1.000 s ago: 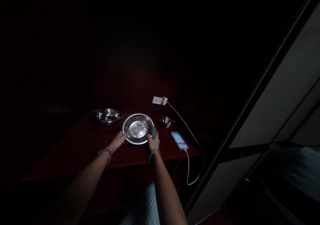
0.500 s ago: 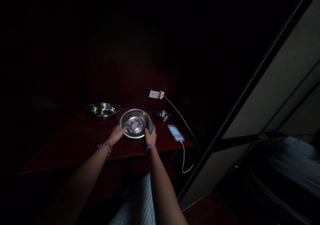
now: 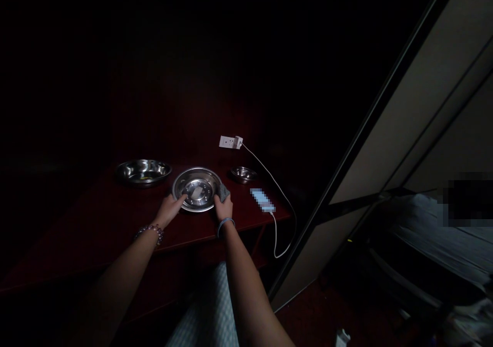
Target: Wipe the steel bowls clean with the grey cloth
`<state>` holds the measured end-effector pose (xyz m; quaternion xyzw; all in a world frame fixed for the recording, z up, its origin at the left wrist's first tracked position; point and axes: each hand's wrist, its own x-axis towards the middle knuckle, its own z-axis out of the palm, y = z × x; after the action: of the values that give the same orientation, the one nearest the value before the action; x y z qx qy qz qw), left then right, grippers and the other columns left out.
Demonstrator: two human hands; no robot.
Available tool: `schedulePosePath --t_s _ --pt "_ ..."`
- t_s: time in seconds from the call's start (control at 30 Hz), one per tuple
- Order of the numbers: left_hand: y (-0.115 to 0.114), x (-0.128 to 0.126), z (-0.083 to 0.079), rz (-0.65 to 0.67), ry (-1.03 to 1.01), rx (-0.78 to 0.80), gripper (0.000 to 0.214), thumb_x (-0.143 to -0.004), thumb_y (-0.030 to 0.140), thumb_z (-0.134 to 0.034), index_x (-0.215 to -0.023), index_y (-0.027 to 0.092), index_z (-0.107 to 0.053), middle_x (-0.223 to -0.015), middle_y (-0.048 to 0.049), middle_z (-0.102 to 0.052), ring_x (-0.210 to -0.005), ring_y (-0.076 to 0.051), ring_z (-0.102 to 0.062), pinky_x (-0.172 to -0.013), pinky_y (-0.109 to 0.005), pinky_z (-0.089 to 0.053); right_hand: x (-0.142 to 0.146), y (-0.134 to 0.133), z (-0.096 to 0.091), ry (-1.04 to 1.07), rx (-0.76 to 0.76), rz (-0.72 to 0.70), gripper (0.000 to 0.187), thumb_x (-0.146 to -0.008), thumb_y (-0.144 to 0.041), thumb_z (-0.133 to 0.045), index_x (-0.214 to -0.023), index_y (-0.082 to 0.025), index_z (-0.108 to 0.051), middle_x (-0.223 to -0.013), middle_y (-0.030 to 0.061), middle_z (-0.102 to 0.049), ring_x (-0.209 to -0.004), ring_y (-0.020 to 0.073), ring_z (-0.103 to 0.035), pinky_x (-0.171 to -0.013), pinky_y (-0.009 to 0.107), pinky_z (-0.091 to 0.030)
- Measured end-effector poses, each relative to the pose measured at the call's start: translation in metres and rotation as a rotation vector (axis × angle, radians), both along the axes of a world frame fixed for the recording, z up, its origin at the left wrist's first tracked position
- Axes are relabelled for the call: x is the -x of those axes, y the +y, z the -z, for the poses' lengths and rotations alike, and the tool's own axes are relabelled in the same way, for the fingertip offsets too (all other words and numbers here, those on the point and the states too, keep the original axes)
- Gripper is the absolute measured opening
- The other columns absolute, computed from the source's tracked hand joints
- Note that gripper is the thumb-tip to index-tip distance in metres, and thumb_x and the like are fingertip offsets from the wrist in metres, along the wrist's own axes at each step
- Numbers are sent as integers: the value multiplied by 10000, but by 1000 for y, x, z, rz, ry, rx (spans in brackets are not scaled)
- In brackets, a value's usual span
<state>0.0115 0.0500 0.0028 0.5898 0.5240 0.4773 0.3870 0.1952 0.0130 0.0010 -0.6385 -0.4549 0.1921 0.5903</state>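
Observation:
A shiny steel bowl (image 3: 192, 177) with a wide rim is tilted slightly toward me above the dark red table. My left hand (image 3: 169, 208) grips its near left rim, thumb over the edge. On the other side my right hand (image 3: 224, 208) is closed on the right rim and also pinches a grey cloth (image 3: 224, 193) against it. A pale patch lies on the bowl's bottom; whether it is a label or a reflection I cannot tell. Farther left rests a larger steel bowl (image 3: 133, 171) with something yellowish in it. A small steel bowl (image 3: 243, 176) stands to the right.
A phone (image 3: 262, 200), blurred out, lies on the table (image 3: 100, 229) to the right. Its white cable (image 3: 285, 198) loops past the table edge up to a charger in a wall socket (image 3: 227, 141). A panel (image 3: 381, 157) rises at right, with bedding (image 3: 427, 229) beyond.
My view has turned slightly right, so the table and bowls appear farther left. Both hands keep their hold on the bowl, and the cloth stays in my right hand.

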Motion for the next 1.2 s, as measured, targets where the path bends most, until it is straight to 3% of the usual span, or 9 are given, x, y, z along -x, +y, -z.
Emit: schedulePosePath --t_s 0.17,0.5,0.73,0.93,1.2 --pt "-2 0 -3 -4 -8 0 388 -731 411 -567 -988 136 -659 -973 -126 -735 -847 -265 -685 -580 -263 -495 0 1 2 1 -9 -2 361 -778 -337 -604 -1117 -215 -588 -992 56 -720 -942 200 -686 -847 290 -508" --pt "-1 0 1 4 -25 -25 383 -725 385 -612 -996 122 -676 -947 -119 -743 -857 -253 -687 -674 -284 -519 1 -6 -2 3 18 20 377 -780 -325 -600 -1140 -216 -571 -1006 64 -709 -964 213 -673 -887 311 -490" --pt "-1 0 0 33 1 -65 366 -769 333 -592 -1045 104 -666 -1045 -140 -726 -992 -267 -668 -760 -297 -518 2 -5 0 -39 20 30 389 -800 -332 -584 -1160 -188 -556 -1005 92 -711 -948 224 -676 -857 313 -494" --pt "-4 -1 -6 9 9 -33 345 -780 304 -572 -1031 93 -677 -990 -135 -738 -904 -264 -690 -693 -294 -524 1 -5 0 -55 5 29 349 -800 -328 -585 -1123 -196 -570 -987 91 -717 -926 222 -680 -834 305 -494" --pt "-1 -1 -4 28 -7 -45 353 -781 290 -571 -1052 87 -670 -989 -149 -733 -944 -281 -682 -722 -319 -528 2 -8 -4 -47 34 30 397 -797 -348 -584 -1155 -178 -559 -980 101 -714 -922 236 -677 -833 315 -491"
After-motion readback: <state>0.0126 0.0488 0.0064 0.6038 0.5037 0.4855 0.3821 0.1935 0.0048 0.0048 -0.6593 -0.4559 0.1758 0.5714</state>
